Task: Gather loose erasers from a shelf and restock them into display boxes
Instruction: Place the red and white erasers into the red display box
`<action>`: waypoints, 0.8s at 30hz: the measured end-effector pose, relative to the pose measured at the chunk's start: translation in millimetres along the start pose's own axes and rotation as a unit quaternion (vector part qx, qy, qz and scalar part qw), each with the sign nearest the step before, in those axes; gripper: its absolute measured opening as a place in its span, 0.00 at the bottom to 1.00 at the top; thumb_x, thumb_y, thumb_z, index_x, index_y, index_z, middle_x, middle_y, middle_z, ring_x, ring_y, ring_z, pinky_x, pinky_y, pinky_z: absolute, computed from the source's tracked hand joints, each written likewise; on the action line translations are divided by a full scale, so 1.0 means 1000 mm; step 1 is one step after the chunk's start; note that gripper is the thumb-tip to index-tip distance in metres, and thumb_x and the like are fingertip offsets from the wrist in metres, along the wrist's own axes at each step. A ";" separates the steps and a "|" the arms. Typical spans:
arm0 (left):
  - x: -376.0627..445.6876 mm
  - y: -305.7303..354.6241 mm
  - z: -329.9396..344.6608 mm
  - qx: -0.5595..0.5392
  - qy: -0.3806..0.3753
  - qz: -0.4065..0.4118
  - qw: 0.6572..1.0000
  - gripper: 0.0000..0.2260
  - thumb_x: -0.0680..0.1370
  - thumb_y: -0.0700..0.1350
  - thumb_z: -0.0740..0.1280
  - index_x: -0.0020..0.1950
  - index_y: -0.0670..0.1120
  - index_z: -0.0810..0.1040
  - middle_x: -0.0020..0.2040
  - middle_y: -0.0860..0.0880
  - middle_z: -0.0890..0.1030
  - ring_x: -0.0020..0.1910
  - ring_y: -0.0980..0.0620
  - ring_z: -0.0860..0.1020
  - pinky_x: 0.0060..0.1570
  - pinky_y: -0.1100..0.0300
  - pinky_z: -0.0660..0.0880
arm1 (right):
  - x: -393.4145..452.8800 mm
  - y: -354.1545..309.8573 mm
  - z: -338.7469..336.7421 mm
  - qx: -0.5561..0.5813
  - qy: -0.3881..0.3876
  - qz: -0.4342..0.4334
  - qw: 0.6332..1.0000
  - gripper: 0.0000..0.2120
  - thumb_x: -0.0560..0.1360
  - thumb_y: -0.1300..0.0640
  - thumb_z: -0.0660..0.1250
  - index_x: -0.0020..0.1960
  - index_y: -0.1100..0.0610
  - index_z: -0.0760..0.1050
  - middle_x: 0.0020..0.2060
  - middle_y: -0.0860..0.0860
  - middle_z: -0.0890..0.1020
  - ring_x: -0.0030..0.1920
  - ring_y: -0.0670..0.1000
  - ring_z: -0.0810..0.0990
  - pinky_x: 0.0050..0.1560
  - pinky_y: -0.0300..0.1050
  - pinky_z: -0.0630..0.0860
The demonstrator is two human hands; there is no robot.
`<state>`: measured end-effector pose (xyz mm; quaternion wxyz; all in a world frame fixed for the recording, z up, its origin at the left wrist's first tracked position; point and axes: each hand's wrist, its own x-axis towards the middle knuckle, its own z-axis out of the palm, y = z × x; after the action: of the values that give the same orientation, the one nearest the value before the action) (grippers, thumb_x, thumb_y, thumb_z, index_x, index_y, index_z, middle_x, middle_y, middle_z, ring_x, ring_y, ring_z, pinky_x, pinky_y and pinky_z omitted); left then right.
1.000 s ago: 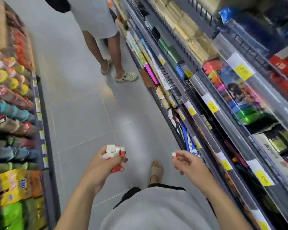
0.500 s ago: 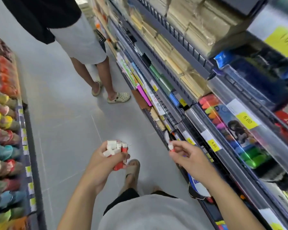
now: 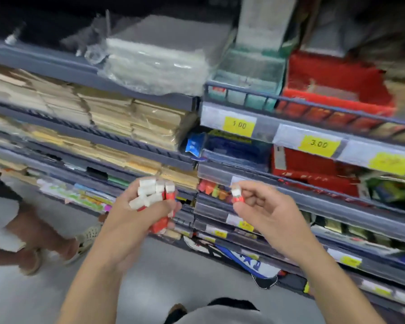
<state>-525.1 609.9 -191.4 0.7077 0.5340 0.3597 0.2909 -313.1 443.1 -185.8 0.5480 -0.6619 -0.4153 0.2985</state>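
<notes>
Erasers, small white rectangular blocks in red paper sleeves, fill the left hand, whose fingers are curled round the whole bundle so that the white ends stick out above the fist. Just to the right of this grip, the right hand pinches one more small white eraser with a red sleeve between thumb and fingertips, a little apart from the bundle. Compared with half a second ago, both hands keep the same hold, but the view has swung from the aisle floor up to the dark grey metal shelves, which now stand directly behind the hands. Above and to the right of the grip I see a red cardboard display box and a pale green one behind a wire rail, over yellow price labels. Beside the left grip a stack of brown paper envelopes lies on the shelf. I judge that gathering is finished and the person now looks for the box to refill; which box is meant I cannot tell, since the picture is blurred.
</notes>
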 end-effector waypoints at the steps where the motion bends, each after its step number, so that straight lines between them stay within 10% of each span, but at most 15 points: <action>1: 0.007 0.011 0.009 0.003 -0.021 0.009 1.000 0.20 0.60 0.47 0.81 0.51 0.53 0.86 0.50 0.41 0.88 0.44 0.45 0.87 0.35 0.56 0.80 | -0.001 -0.006 -0.006 0.005 0.019 -0.007 1.000 0.14 0.75 0.58 0.73 0.56 0.41 0.81 0.44 0.40 0.82 0.42 0.42 0.79 0.46 0.34 0.76; 15: 0.047 0.117 0.148 0.013 -0.194 0.164 0.967 0.16 0.64 0.46 0.80 0.51 0.54 0.85 0.50 0.42 0.87 0.48 0.39 0.87 0.34 0.54 0.80 | 0.016 -0.110 -0.116 -0.110 0.165 -0.164 0.966 0.11 0.77 0.52 0.72 0.59 0.46 0.80 0.49 0.46 0.84 0.48 0.50 0.81 0.50 0.47 0.80; 24: 0.068 0.146 0.154 0.024 -0.193 0.208 0.959 0.18 0.63 0.47 0.80 0.52 0.55 0.85 0.50 0.43 0.87 0.49 0.32 0.85 0.34 0.54 0.81 | 0.053 -0.149 -0.168 -0.410 0.185 -0.086 0.889 0.11 0.73 0.40 0.68 0.55 0.39 0.77 0.35 0.26 0.78 0.39 0.28 0.76 0.38 0.22 0.67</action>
<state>-363.7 618.0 -37.5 0.6743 0.6600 0.1046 0.3142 -178.1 417.9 -0.4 0.3185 -0.8326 -0.4471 -0.0738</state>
